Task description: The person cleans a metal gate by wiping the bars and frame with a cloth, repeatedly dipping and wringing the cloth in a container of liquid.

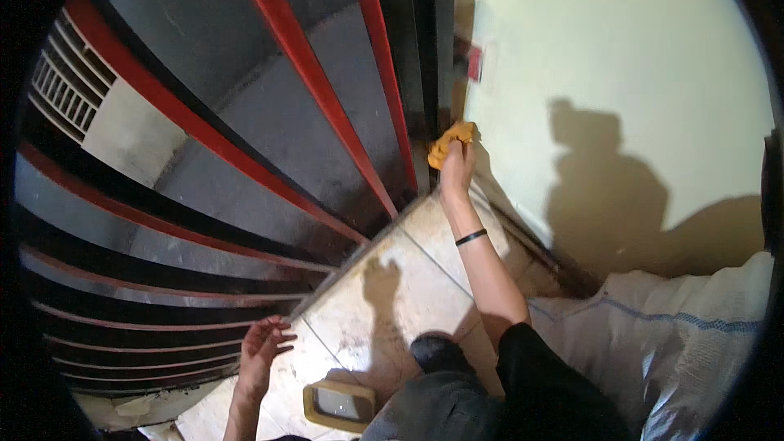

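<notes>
My right hand (459, 165) is closed round a bunched yellow-orange cloth (450, 144). It presses the cloth against the lower part of the dark frame post (423, 73), by the corner where the gate meets the wall. Lower down on the left, my left hand (264, 341) hangs near the foot of the red and black bars (327, 106), with its fingers apart and nothing in them. A yellowish rectangular tub (309, 405) with greyish contents stands on the tiled floor (425, 257) between my left hand and my knee.
A pale yellow wall (653, 49) rises on the right, with my shadow on it. White woven sacks (653, 335) lie against its foot, close by my right arm. Beyond the bars is a grey floor (245, 131) with a white grille (69, 73) at the far left.
</notes>
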A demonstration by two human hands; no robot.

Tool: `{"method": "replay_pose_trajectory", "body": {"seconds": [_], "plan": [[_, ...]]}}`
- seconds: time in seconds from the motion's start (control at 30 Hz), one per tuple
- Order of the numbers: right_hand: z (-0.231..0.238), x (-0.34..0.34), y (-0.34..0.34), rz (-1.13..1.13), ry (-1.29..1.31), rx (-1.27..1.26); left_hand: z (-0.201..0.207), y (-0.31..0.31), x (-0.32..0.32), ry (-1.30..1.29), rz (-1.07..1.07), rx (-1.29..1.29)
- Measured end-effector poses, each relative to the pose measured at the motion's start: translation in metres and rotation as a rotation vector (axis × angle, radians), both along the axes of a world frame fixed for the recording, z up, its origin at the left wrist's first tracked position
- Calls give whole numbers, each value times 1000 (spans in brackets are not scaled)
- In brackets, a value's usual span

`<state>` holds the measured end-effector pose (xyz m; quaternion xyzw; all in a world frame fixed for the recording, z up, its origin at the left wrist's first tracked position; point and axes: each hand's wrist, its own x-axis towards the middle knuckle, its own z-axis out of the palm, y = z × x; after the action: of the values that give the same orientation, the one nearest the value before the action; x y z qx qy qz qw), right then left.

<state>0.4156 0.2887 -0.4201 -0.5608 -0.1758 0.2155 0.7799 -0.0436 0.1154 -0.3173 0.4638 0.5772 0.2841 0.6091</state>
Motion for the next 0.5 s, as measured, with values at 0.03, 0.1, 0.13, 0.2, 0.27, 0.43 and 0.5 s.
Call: {"method": "replay_pose_trajectory", "body": {"seconds": [0.03,0.1,0.13,0.2,0.27,0.43,0.5], "plan": [[27,2,6,38,13,67,-2,1,-2,8,7,-10],[75,13,4,38,-141,139,4,0,4,-5,13,6],[92,21,7,106,-136,107,5,-2,0,-3,29,1],[89,18,9,133,-184,174,9,-11,-6,1,55,9],[22,29,18,37,-175,187,3,-3,2,-26,20,-36],[-75,41,-1,53,-456,-508,-6,-2,1,-63,-21,-19],[-72,47,-4,68,-117,-401,-6,-2,2,-72,-36,-13]]}}
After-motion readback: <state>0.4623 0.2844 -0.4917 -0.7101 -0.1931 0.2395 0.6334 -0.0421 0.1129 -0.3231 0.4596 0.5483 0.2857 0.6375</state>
